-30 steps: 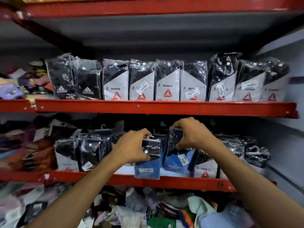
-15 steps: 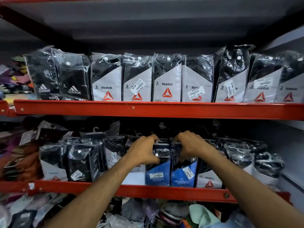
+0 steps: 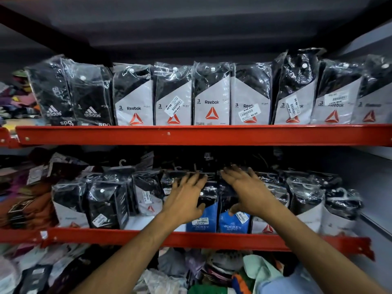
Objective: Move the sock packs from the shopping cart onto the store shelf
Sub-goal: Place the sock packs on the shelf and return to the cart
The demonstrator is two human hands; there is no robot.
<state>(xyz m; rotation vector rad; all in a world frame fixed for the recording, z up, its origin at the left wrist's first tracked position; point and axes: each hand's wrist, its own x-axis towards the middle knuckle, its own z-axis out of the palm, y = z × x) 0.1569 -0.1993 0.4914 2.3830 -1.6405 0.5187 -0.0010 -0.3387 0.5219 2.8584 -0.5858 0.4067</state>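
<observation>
Two blue Jockey sock packs stand upright side by side on the middle red shelf (image 3: 191, 238): the left pack (image 3: 204, 219) and the right pack (image 3: 233, 224). My left hand (image 3: 186, 196) lies flat against the front of the left pack with fingers spread. Over the right pack my right hand (image 3: 248, 189) is spread the same way, thumb down near its price sticker. Neither hand grips a pack. The shopping cart is out of view.
Black and grey Reebok packs (image 3: 212, 96) and Adidas packs (image 3: 89, 96) fill the upper shelf (image 3: 191, 134). More bagged packs (image 3: 106, 202) flank the Jockey ones. Loose clothing (image 3: 222, 272) is piled below, folded garments (image 3: 27, 204) at the left, a grey wall at the right.
Both hands set the two Jockey packs upright on the middle shelf, then let go; the fingers went from gripping the pack tops to lying spread flat.
</observation>
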